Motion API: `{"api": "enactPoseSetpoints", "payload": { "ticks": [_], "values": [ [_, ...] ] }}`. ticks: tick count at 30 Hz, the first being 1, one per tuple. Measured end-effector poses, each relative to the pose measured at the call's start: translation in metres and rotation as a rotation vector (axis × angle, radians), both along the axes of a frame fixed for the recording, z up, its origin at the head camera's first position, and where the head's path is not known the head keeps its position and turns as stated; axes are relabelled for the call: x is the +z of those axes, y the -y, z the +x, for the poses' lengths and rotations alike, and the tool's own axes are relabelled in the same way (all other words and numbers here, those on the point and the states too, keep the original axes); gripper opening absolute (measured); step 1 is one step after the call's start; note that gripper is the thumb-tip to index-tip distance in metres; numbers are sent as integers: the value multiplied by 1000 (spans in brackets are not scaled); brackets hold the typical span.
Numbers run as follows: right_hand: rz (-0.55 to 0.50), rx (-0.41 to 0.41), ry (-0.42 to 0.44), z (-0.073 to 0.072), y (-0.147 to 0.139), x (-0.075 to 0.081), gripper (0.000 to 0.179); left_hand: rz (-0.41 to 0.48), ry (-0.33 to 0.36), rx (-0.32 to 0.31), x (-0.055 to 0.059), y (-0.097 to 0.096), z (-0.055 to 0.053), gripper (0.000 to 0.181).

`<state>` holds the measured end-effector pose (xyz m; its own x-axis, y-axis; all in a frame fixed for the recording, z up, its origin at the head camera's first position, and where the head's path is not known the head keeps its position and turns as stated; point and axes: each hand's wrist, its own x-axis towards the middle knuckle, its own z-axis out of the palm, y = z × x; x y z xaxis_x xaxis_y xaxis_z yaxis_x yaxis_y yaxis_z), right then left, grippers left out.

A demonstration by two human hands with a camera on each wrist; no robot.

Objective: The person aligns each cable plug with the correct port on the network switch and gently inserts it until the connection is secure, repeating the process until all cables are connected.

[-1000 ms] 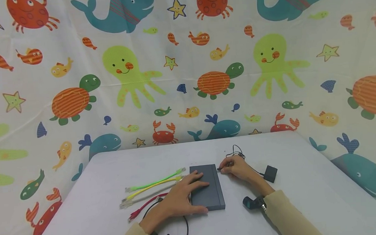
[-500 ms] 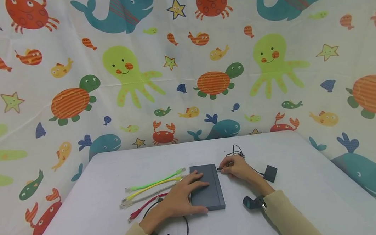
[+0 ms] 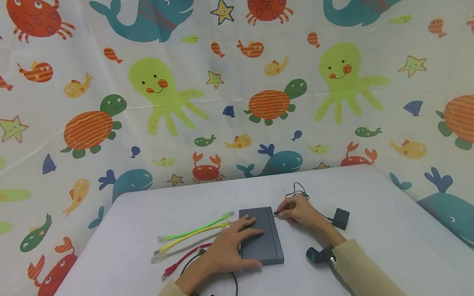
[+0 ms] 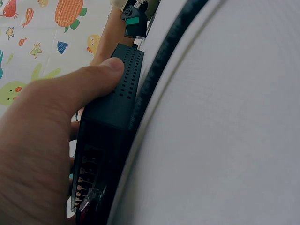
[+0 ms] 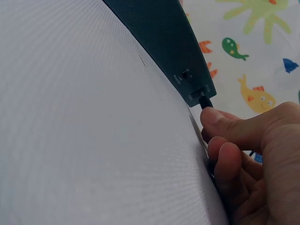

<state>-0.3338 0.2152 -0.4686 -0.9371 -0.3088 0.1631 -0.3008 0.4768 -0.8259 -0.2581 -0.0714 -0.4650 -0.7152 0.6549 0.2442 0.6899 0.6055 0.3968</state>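
A dark grey network switch [image 3: 262, 247] lies flat on the table. My left hand [image 3: 226, 251] rests on it, fingers spread over its top and thumb against the perforated near side [image 4: 131, 77]. Several ports [image 4: 82, 183] line the face on its left. My right hand [image 5: 253, 159] pinches a black power plug [image 5: 205, 102] between thumb and fingers, with the plug's tip at the socket in the switch's right side. Beside that socket is a small slide switch [image 5: 185, 75]. The fingers hide most of the plug.
Left of the switch lie green [image 3: 197, 227], yellow [image 3: 189, 237], grey [image 3: 186, 248] and red [image 3: 182, 260] network cables, some partly behind my left hand. A black adapter [image 3: 341, 218] sits right of my right wrist, and its coiled cord [image 3: 299, 193] lies beyond. A patterned curtain [image 3: 235, 121] hangs behind the table.
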Motion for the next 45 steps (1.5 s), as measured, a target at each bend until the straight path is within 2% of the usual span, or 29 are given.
{"api": "enactPoseSetpoints", "payload": {
  "ticks": [6, 15, 27, 35, 41, 45],
  "values": [
    [21, -4, -6, -2, -1, -1, 10, 4, 4, 1, 1, -1, 0, 72],
    [-5, 19, -18, -1, -1, -4, 13, 2, 8, -1, 0, 0, 1, 72],
    [26, -13, 6, -1, -1, -3, 10, 4, 6, 4, -2, -2, -1, 72],
    [5, 11, 14, 14, 7, 16, 12, 3, 12, 3, 0, -1, 0, 72],
    [10, 11, 22, 2, 0, 1, 11, -1, 11, 4, -1, -1, 0, 71],
    [-3, 21, 3, -2, -2, -4, 10, 3, 8, 2, -2, -1, -1, 71]
  ]
}}
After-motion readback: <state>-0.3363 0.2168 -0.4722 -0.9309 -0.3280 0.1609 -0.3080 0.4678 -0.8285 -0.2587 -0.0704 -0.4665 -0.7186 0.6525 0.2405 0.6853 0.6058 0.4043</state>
